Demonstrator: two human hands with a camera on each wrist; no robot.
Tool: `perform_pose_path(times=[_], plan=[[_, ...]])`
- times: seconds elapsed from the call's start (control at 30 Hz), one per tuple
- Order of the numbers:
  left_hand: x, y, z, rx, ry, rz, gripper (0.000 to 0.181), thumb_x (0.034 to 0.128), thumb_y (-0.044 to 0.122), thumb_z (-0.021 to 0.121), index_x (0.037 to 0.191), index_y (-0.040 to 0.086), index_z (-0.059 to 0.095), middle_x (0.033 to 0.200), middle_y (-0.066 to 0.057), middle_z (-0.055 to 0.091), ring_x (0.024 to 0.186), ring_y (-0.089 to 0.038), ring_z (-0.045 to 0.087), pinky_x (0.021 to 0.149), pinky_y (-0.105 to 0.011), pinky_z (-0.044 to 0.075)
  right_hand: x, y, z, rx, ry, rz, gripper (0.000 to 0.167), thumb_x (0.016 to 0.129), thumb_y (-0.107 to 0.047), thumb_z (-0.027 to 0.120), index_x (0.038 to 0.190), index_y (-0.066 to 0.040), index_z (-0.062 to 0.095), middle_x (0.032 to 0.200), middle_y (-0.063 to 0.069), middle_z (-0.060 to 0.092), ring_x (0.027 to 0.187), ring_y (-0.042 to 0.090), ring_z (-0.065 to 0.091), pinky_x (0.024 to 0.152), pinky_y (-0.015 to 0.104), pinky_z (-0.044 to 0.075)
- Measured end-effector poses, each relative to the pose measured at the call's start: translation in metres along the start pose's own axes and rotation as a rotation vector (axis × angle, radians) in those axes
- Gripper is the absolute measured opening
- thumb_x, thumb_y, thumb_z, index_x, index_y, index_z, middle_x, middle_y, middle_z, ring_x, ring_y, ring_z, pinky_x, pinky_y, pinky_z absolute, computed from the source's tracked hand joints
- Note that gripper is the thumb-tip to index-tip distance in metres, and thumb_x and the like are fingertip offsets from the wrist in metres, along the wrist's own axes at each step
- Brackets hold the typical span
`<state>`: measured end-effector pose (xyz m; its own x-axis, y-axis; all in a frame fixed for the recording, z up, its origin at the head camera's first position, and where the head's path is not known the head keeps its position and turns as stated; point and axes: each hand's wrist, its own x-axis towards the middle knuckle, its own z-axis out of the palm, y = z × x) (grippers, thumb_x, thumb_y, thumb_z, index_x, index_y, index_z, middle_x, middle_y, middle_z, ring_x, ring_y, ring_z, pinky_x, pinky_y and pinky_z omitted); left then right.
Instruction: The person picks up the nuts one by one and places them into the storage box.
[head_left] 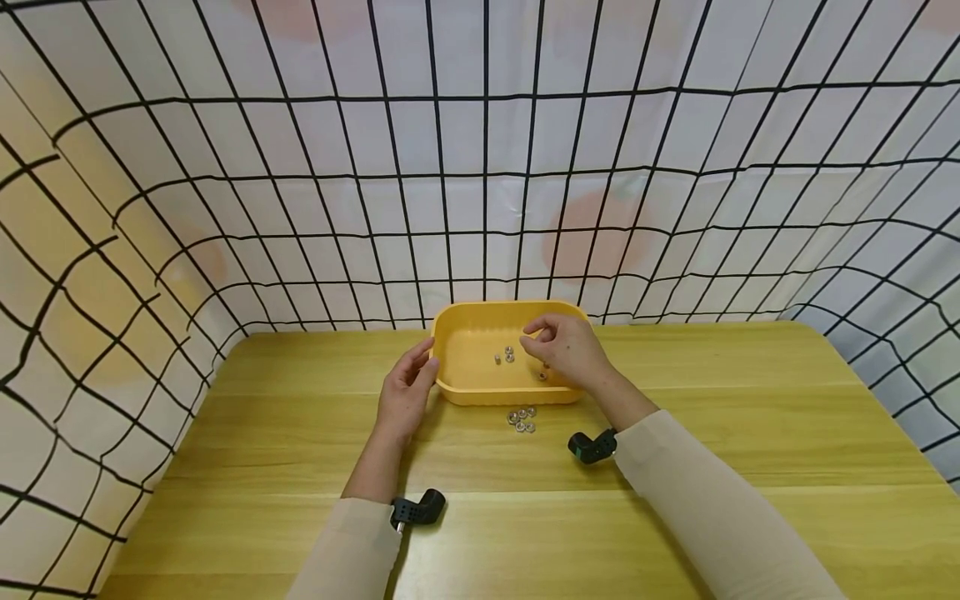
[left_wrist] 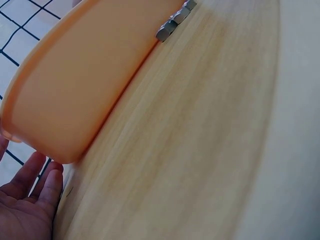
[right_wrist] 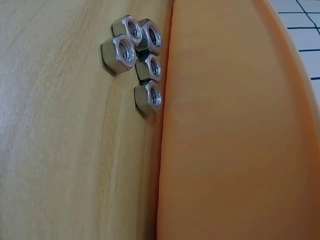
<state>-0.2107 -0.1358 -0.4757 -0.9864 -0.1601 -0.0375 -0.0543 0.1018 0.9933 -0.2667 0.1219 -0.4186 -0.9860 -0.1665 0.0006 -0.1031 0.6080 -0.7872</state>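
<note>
A yellow tray [head_left: 480, 397], orange-looking in the wrist views, stands on the wooden table. My left hand [head_left: 407, 392] rests its relaxed fingers against the tray's left end; the left wrist view shows the fingertips [left_wrist: 35, 162] at its outer wall. Over the right part of the tray is my right hand [head_left: 566, 350], thumb and index finger bent close together; whether anything is between them cannot be seen. A few small metal nuts [head_left: 509, 357] lie inside the tray, one near the right hand. Several hex nuts [right_wrist: 148, 98] lie grouped on the table along the tray's near wall.
A black wire grid [head_left: 485, 175] over pale patterned cloth stands behind the tray and along both sides. The wooden table [head_left: 510, 533] extends in front and to both sides. Each wrist wears a black camera [head_left: 592, 447].
</note>
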Motion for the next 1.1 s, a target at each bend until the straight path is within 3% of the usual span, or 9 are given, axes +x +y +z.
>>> perform_pose_path(times=[0.3,0.63,0.93,1.1], plan=[[0.001,-0.002,0.0,0.006,0.003,0.008,0.04,0.1038,0.03,0.06,0.143,0.025,0.06,0.144,-0.014,0.059,0.134,-0.028,0.056,0.112,-0.047,0.047,-0.007,-0.006,-0.003,0.041,0.018,-0.009,0.02,0.094,-0.027,0.074,0.108,-0.013,0.073,0.082,0.003,0.068,0.063,0.017,0.057,0.054,0.025,0.046],[-0.001,0.001,0.0,-0.01,-0.004,-0.003,0.042,0.1045,0.029,0.059,0.146,0.022,0.058,0.146,-0.015,0.058,0.134,-0.028,0.055,0.112,-0.047,0.046,-0.026,-0.025,-0.004,0.162,-0.037,-0.067,0.028,0.092,-0.023,0.076,0.114,-0.007,0.072,0.082,0.004,0.07,0.057,0.016,0.054,0.047,0.024,0.041],[0.0,-0.002,0.001,0.003,-0.004,0.016,0.04,0.1045,0.028,0.059,0.144,0.024,0.059,0.144,-0.015,0.059,0.134,-0.028,0.055,0.112,-0.047,0.047,-0.048,-0.033,-0.004,0.169,-0.045,-0.086,0.019,0.091,-0.024,0.078,0.107,-0.015,0.073,0.078,0.003,0.069,0.059,0.019,0.054,0.05,0.023,0.041],[0.0,0.0,0.001,0.0,0.001,0.011,0.039,0.1043,0.028,0.06,0.143,0.025,0.06,0.145,-0.014,0.059,0.134,-0.028,0.056,0.112,-0.047,0.048,-0.061,-0.032,0.005,0.156,-0.057,-0.116,0.018,0.089,-0.02,0.079,0.105,-0.011,0.075,0.077,0.001,0.069,0.059,0.014,0.052,0.051,0.021,0.04]])
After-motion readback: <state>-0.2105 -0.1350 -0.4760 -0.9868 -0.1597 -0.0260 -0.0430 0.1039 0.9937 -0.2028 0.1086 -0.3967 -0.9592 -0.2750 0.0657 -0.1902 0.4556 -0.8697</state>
